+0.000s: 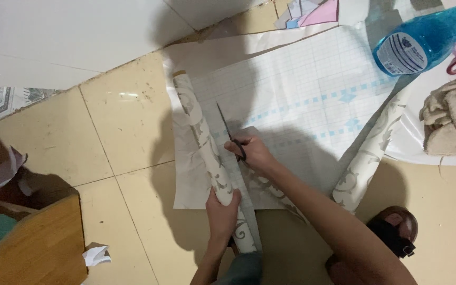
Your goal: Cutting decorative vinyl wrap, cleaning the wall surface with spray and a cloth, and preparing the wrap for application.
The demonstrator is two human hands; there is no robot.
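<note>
A sheet of patterned adhesive paper lies on the tiled floor, gridded backing side up. Its left edge is curled into a roll with a pale floral print. My left hand grips the near end of that roll. My right hand holds black-handled scissors, blades pointing away from me along the sheet just right of the roll. The sheet's right edge curls into a second roll.
A blue spray bottle lies at the top right beside a beige cloth on a white surface. A wooden box stands at the bottom left, with crumpled paper next to it. My sandalled foot rests at the bottom right.
</note>
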